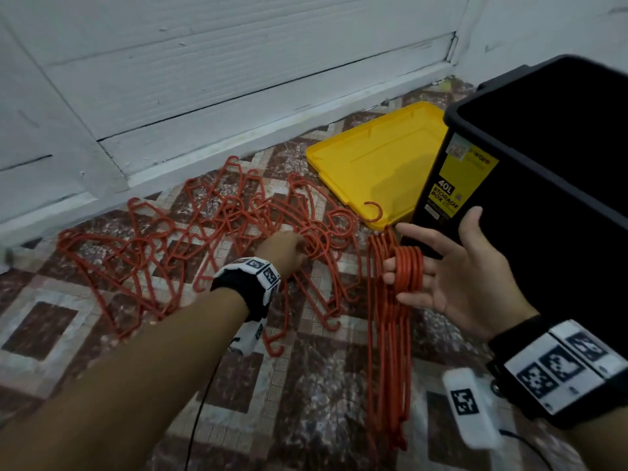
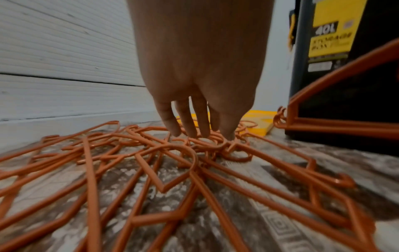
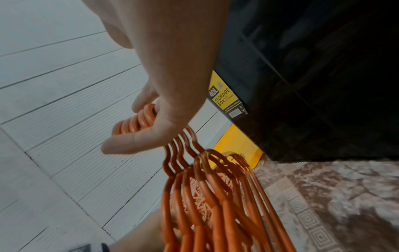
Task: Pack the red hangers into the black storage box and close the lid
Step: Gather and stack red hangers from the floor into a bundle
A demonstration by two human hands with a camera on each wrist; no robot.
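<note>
A tangled pile of red hangers [image 1: 190, 232] [image 2: 172, 163] lies on the patterned floor. My left hand [image 1: 289, 248] [image 2: 194, 129] reaches down into the pile's right side, its straight fingers touching the hooks without gripping any. My right hand [image 1: 445, 263] [image 3: 151, 133] is held palm up in front of the black storage box [image 1: 543, 198] [image 3: 302, 85]. The hooks of a bundle of several red hangers [image 1: 407, 270] [image 3: 138, 122] hang over its extended fingers, and their bodies trail down toward me. The box stands open at the right. Its yellow lid [image 1: 373, 158] [image 2: 261, 119] lies flat on the floor beside it.
A white panelled wall [image 1: 170, 79] runs along the back, close behind the pile and the lid. One hanger hook [image 1: 375, 212] rests on the lid's near corner. A thin black cable [image 1: 200, 402] hangs under my left forearm. Bare tiled floor [image 1: 306, 419] lies near me.
</note>
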